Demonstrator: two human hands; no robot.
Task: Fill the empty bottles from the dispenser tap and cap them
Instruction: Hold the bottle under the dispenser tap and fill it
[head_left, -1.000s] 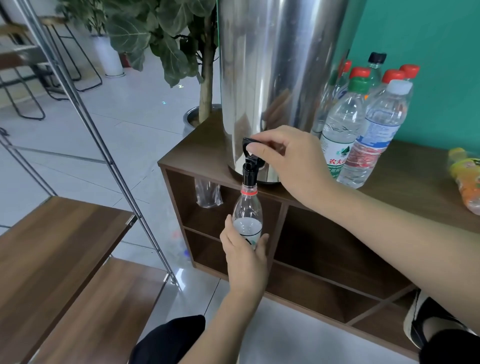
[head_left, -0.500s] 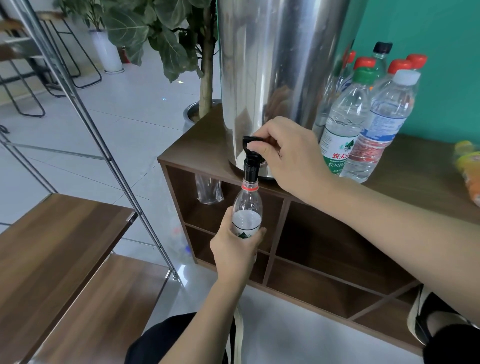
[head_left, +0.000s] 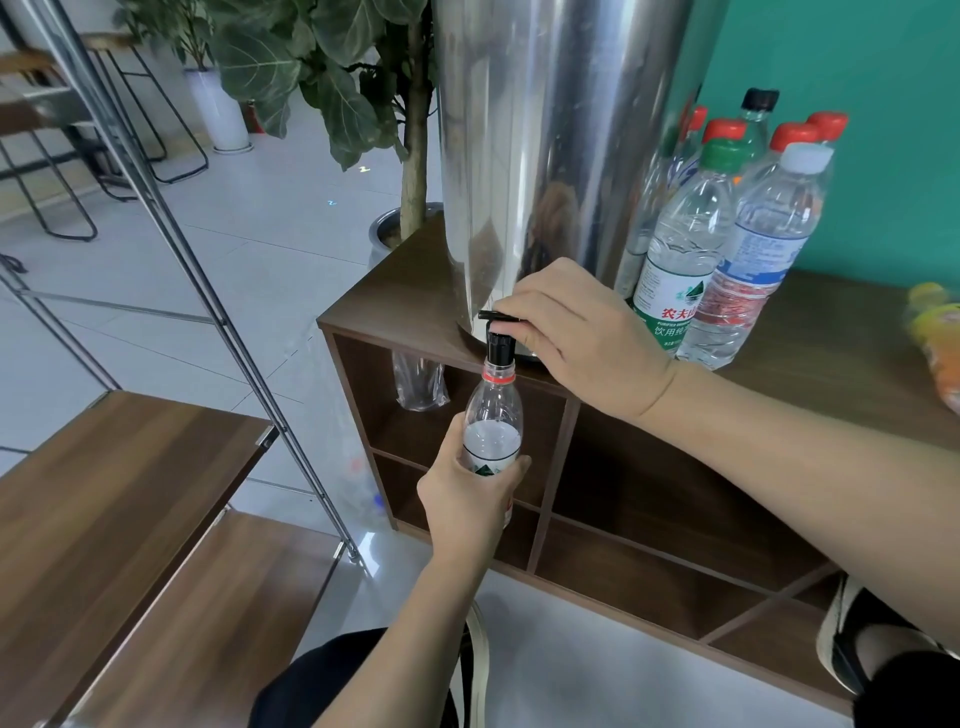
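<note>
left hand grips bottle | right hand hides tap lever

Capped bottles crowd right of the dispenser; cabinet top beyond lies open.

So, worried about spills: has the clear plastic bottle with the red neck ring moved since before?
No: the clear plastic bottle stays with its mouth under the black tap spout.
</note>
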